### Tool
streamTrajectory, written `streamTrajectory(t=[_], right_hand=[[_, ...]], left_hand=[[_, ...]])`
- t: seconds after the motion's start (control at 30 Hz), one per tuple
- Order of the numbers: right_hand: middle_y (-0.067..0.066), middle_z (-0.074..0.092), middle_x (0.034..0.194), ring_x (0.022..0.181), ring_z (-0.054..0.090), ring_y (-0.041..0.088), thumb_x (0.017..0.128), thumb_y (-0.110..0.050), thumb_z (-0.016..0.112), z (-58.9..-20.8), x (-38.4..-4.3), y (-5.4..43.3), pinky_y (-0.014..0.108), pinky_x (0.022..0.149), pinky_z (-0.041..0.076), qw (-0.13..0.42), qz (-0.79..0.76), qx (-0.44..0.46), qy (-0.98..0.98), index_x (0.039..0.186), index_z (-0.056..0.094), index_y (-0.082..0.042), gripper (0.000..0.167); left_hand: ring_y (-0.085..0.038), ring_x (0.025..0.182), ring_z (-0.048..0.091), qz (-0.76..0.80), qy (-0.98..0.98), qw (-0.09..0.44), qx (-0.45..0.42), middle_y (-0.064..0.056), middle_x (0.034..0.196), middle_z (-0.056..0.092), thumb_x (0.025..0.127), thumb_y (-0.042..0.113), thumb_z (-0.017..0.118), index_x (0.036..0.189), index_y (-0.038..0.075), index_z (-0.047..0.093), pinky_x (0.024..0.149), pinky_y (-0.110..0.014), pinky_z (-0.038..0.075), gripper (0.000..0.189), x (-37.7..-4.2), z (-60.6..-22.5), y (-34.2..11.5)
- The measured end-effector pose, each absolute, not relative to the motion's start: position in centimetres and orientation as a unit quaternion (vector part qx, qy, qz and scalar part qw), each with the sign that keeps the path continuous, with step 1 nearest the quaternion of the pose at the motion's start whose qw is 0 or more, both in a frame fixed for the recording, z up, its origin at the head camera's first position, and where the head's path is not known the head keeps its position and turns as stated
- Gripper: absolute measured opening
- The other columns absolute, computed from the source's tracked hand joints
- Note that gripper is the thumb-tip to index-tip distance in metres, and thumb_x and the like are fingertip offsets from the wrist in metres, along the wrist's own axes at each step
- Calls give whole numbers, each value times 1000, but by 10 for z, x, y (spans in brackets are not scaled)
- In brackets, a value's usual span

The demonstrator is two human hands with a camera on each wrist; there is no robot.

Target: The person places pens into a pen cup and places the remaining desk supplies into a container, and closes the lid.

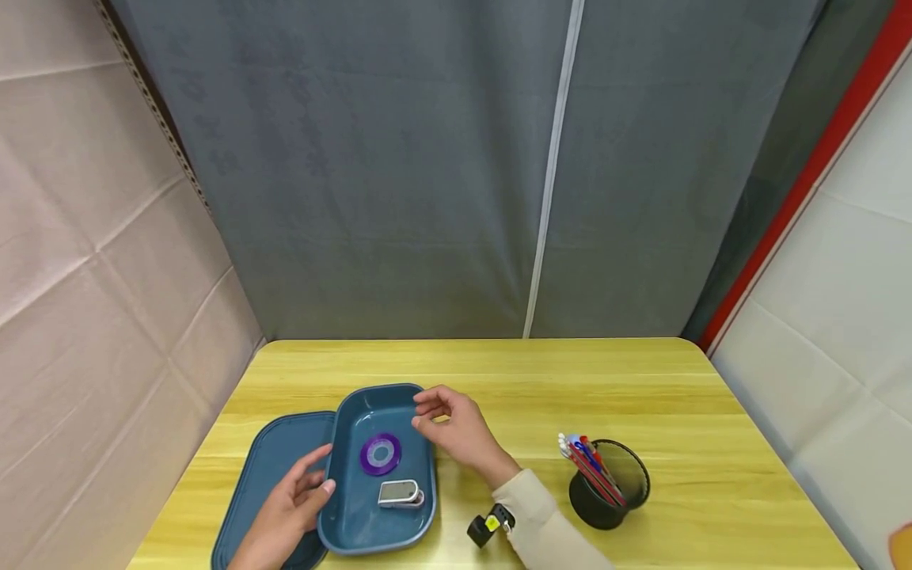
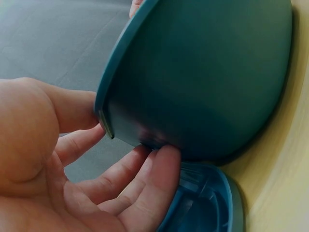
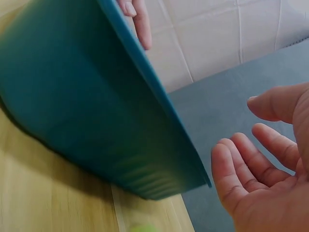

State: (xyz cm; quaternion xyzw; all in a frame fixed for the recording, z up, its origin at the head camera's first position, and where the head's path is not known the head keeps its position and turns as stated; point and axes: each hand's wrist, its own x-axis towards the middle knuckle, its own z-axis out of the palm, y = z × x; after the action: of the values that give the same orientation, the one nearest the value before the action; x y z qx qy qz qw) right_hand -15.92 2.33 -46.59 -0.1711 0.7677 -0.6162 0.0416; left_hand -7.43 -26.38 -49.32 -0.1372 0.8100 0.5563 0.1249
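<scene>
A deep blue rectangular box stands on the table, its left side overlapping a matching blue lid. Inside it lie a purple ring-shaped tape roll and a small silver object with a grey panel. My left hand grips the box's left rim; the left wrist view shows the thumb at the rim and fingertips against the outer wall. Beside the far right corner, my right hand holds nothing, its fingers loosely bent and apart from the wall in the right wrist view.
To the right stands a black mesh pen cup with several red, blue and white-topped pens leaning in it. A grey curtain hangs behind the yellow wooden table. Pale fabric walls flank both sides.
</scene>
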Motion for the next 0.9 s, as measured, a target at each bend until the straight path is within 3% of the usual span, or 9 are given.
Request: streamTrajectory(t=[0.3,0.47,0.7,0.9], right_hand=[[13,73,119,110,71,30,96,-13,77,-475,-167,40,34,92,63,5,-604,-139,784,125,70,-3,32],[18,72,128,120,68,38,94,-12,78,-485,-171,46,42,97,63,-11,-601,-119,790,125,71,-5,32],[16,73,132,127,66,38,92,-12,80,-497,-173,53,57,108,54,-37,-568,-115,814,127,72,-6,36],[13,71,137,132,63,39,92,-17,80,-504,-173,59,60,112,50,-19,-538,-104,836,133,70,-9,43]], left_hand=[[-25,115,68,555,811,124,-138,-20,138,62,108,29,63,162,23,38,81,-47,64,60,-75,-493,-264],[-26,117,68,553,811,125,-141,-21,140,62,107,29,64,161,23,38,81,-48,64,60,-75,-494,-265],[-28,118,69,555,811,127,-138,-22,141,62,107,31,64,161,23,39,82,-49,64,61,-74,-493,-263],[-30,119,69,555,810,127,-143,-23,143,61,106,32,66,161,23,39,82,-50,65,62,-73,-492,-264]])
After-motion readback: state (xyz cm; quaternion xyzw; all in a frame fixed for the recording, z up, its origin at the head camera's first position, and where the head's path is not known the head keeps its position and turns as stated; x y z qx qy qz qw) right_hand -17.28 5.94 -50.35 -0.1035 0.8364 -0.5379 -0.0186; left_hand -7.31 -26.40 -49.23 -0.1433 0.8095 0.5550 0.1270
